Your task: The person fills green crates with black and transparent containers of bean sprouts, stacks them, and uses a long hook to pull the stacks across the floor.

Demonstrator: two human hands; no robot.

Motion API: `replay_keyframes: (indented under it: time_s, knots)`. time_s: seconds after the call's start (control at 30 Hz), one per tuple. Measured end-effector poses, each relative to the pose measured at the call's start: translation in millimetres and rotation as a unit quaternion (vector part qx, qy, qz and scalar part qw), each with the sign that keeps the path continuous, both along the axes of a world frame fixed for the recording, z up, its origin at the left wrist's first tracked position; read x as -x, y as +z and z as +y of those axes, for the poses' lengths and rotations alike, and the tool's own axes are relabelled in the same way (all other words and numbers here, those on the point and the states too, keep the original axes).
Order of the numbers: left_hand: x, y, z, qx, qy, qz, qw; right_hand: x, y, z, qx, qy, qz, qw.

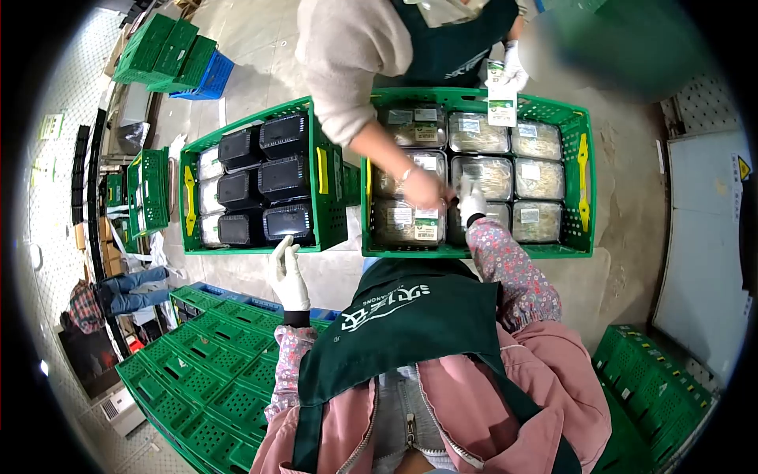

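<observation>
My left hand [289,276], in a white glove, is beside the near edge of the left green crate [260,248]. Its fingers are stretched out and apart, with nothing in them. My right hand [473,199], also gloved, reaches into the right green crate [482,251]. Its slightly blurred fingers extend over a clear-lidded tray [489,175] of pale, stringy food in the middle column. Close beside it on the left is a co-worker's bare hand [425,189]. A labelled tray [410,225] sits at the crate's near left. Black trays [284,178] fill much of the left crate.
Across the crates, a co-worker in a dark apron [442,47] holds label strips [501,103] in a gloved hand. Stacked green crates [213,371] stand at my left, and more crates [651,395] at lower right. A blurred dark green shape [632,47] covers the upper right.
</observation>
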State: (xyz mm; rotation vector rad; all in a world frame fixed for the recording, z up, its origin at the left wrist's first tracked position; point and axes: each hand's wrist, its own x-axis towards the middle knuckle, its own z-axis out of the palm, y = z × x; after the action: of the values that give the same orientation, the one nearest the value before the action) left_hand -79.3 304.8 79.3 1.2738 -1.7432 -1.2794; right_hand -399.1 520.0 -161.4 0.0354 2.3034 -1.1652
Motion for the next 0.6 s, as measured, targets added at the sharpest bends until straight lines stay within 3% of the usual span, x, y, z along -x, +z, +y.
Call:
replay_keyframes:
  time_s: [0.07, 0.1, 0.17, 0.27, 0.33, 0.4, 0.47, 0.53, 0.6]
  knots:
    - [12, 8, 8, -0.003, -0.011, 0.013, 1.000, -17, 49, -22, -0.043, 0.039, 0.033, 0.998]
    - [23, 16, 14, -0.024, -0.013, 0.006, 1.000, -21, 71, -30, -0.057, 0.062, -0.007, 0.996]
    - [46, 22, 21, -0.072, -0.044, 0.032, 0.996, -36, 59, -43, -0.093, 0.063, 0.045, 0.993]
    - [87, 13, 25, -0.182, -0.126, 0.069, 0.973, -40, 28, -54, -0.057, -0.012, 0.097, 0.994]
    - [123, -8, 25, -0.215, -0.177, 0.087, 0.956, -33, 48, -50, 0.009, 0.026, 0.154, 0.988]
    - [163, -39, 15, -0.336, -0.166, 0.103, 0.922, -14, 67, -37, 0.067, 0.088, 0.142, 0.984]
    - [200, -79, 0, -0.396, -0.131, 0.114, 0.902, 1, 112, -20, 0.041, 0.163, 0.170, 0.971]
    - [241, -143, -19, -0.499, -0.024, 0.103, 0.860, 15, 154, 1, 0.087, 0.197, 0.207, 0.954]
    - [275, -145, -28, -0.597, 0.040, 0.128, 0.791, 27, 200, 19, 0.009, 0.218, 0.191, 0.957]
